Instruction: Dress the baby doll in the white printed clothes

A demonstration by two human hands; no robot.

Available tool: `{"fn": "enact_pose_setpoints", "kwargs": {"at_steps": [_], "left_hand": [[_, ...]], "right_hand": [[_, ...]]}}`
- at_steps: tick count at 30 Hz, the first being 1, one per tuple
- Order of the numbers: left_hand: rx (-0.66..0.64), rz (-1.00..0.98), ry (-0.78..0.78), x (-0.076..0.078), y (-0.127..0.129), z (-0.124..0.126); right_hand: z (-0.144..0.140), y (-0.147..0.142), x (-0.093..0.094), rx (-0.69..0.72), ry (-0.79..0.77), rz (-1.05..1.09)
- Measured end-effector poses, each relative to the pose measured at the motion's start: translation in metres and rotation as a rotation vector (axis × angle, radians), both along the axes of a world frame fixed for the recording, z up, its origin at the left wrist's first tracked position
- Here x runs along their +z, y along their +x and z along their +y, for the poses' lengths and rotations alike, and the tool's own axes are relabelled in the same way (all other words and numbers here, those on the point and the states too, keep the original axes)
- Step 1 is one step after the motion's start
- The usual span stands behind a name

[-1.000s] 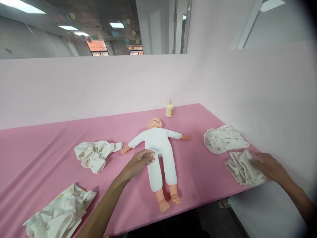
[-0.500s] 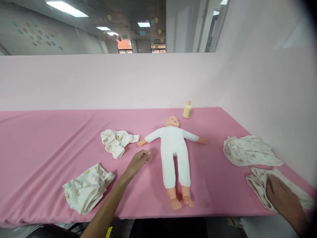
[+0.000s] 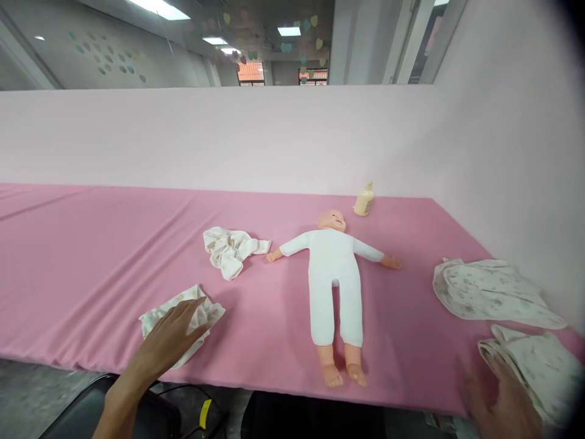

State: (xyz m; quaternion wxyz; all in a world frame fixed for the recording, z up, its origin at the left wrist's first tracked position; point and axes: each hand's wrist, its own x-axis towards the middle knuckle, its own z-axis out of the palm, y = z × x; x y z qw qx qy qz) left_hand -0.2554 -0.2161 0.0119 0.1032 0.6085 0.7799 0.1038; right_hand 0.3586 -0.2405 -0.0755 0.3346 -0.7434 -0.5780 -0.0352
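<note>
A baby doll [image 3: 336, 268] in a white body suit lies face up with arms spread and bare feet toward me. My left hand [image 3: 176, 329] is over a crumpled, patterned baby garment [image 3: 161, 312] at the front left, fingers stretched out and thumb apart; whether it presses on the cloth I cannot tell. Slightly blurred, my right hand [image 3: 505, 402] is at the near right edge with thumb and fingers apart, beside a folded white printed cloth [image 3: 542, 363]. Another small white garment [image 3: 231, 250] lies by the doll's hand on the left.
The bed has a pink sheet [image 3: 109, 244] hanging over its front edge. A cream pump bottle [image 3: 364, 201] stands near the back wall. One more printed cloth [image 3: 493, 289] lies by the right wall. Below the left edge is a black chair [image 3: 150, 414].
My left hand has moved left from beside the doll to the front-left garment. My right hand has come off the folded cloth toward the near edge. The view has shifted left.
</note>
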Motion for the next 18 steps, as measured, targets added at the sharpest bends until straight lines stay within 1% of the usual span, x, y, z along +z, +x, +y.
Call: {"fn": "enact_pose_setpoints", "kwargs": {"at_steps": [2, 4, 7, 9, 10, 12, 14, 16, 18], "left_hand": [[-0.034, 0.064, -0.012, -0.005, 0.006, 0.014], [-0.066, 0.123, 0.024, -0.008, 0.023, 0.041], [-0.071, 0.170, 0.092, -0.004, 0.052, 0.098], [-0.069, 0.221, 0.168, 0.000, 0.064, 0.139], [-0.070, 0.244, 0.153, 0.001, 0.067, 0.158], [-0.053, 0.263, 0.062, 0.002, 0.068, 0.190], [-0.044, 0.274, -0.017, 0.000, 0.064, 0.211], [-0.044, 0.275, -0.042, -0.001, 0.058, 0.222], [-0.036, 0.265, -0.037, 0.002, 0.049, 0.227]], "right_hand": [[-0.003, -0.017, 0.004, -0.024, -0.007, 0.039], [-0.007, -0.033, 0.006, -0.050, -0.026, 0.123], [-0.014, -0.052, 0.005, -0.062, -0.071, 0.251], [-0.018, -0.058, 0.003, -0.064, -0.098, 0.300], [-0.020, -0.058, 0.001, -0.072, -0.107, 0.318], [-0.023, -0.057, 0.000, -0.084, -0.116, 0.347], [-0.027, -0.053, -0.001, -0.103, -0.110, 0.361], [-0.030, -0.049, -0.002, -0.141, -0.095, 0.365], [-0.032, -0.046, -0.002, -0.179, -0.077, 0.371]]}}
